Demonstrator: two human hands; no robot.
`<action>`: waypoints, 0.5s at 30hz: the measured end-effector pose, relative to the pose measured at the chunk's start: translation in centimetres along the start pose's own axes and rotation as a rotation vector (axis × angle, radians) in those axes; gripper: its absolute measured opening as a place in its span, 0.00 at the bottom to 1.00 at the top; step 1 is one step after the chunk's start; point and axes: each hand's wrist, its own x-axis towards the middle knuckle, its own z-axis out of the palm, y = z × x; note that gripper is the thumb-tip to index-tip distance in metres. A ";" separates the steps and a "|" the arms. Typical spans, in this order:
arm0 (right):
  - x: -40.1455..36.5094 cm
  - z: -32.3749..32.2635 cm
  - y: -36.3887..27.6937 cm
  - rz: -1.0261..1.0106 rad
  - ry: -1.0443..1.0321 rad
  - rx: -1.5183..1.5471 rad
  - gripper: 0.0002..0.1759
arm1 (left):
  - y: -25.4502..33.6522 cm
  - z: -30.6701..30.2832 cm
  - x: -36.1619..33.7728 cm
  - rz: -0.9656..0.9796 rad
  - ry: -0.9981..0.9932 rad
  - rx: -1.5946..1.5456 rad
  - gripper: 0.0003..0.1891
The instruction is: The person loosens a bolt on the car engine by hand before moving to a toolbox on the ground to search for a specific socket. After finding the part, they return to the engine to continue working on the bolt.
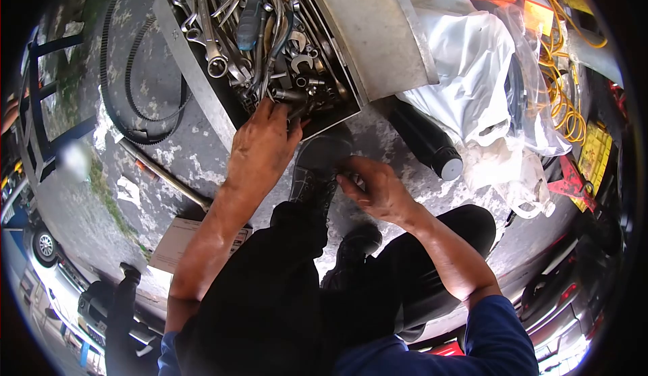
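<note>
My left hand (pixel 264 145) reaches over the near edge of a metal toolbox (pixel 196 82), its fingertips down among the sockets (pixel 312 82). Its fingers look slightly apart, and their tips are partly hidden. Combination wrenches (pixel 214 62), a blue-handled tool (pixel 251 18) and other hand tools lie heaped in the box. Near the toe of my black shoe (pixel 320 156), my right hand (pixel 379 192) hovers with fingers loosely curled. A gap shows between its thumb and index finger, and I see nothing held there.
A black bottle (pixel 425 136) lies right of the toolbox, beside white plastic bags (pixel 466 65). Toothed belts (pixel 128 72) and a long metal bar (pixel 165 173) are on the floor to the left. A cardboard box (pixel 177 241) sits by my left forearm. Yellow cable (pixel 570 116) lies at right.
</note>
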 end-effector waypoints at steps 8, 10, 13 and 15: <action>0.1 -0.8 -0.8 0.089 -0.090 0.004 0.11 | -0.1 -0.6 0.5 -0.006 -0.085 0.028 0.11; 0.1 -0.5 -0.5 0.053 -0.069 0.008 0.11 | 0.0 -0.6 0.6 -0.002 -0.091 0.016 0.11; 0.0 -0.4 -0.6 0.040 -0.060 0.007 0.11 | 0.0 -0.5 0.6 0.005 -0.081 -0.003 0.12; 0.0 -0.4 -0.6 0.036 -0.060 0.006 0.10 | -0.1 -0.5 0.5 0.010 -0.085 -0.023 0.12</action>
